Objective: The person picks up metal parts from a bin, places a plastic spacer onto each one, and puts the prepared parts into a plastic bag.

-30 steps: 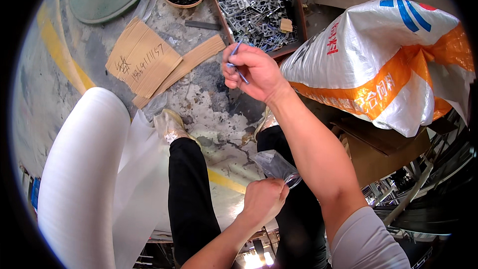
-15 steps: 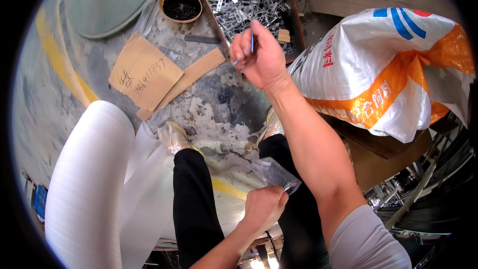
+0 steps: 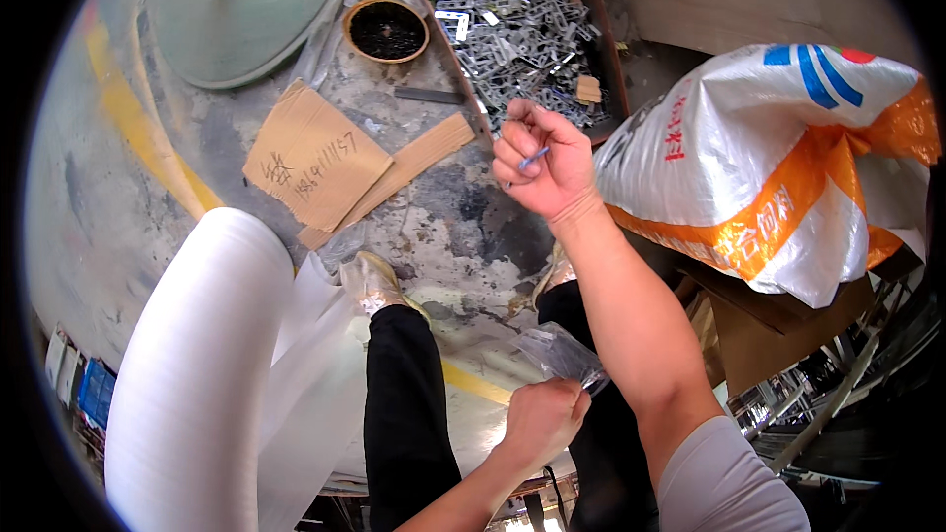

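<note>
My left hand [image 3: 542, 424] is closed on the near end of a clear plastic bag [image 3: 560, 350], held low over my right leg. What lies inside the bag is hard to make out. My right hand [image 3: 552, 163] reaches forward with curled fingers around a thin blue stick-like thing [image 3: 534, 158], whose kind I cannot tell. Just beyond that hand is a shallow brown box [image 3: 615, 79] full of small silvery metal brackets [image 3: 527, 34]. The fingertips are at the box's near edge; whether they touch any bracket is unclear.
A bowl of small dark pieces [image 3: 387, 32] sits left of the box, near a green round base [image 3: 246, 30]. Flattened cardboard [image 3: 315, 158] and a dark strip [image 3: 428, 96] lie on the floor. A white foam roll [image 3: 202, 365] stands left, a woven sack [image 3: 729, 167] right.
The whole view has shifted, so the scene sits lower and further right. My right hand has turned slightly and its fingers curl more around the blue thing. The left hand keeps the bag.
</note>
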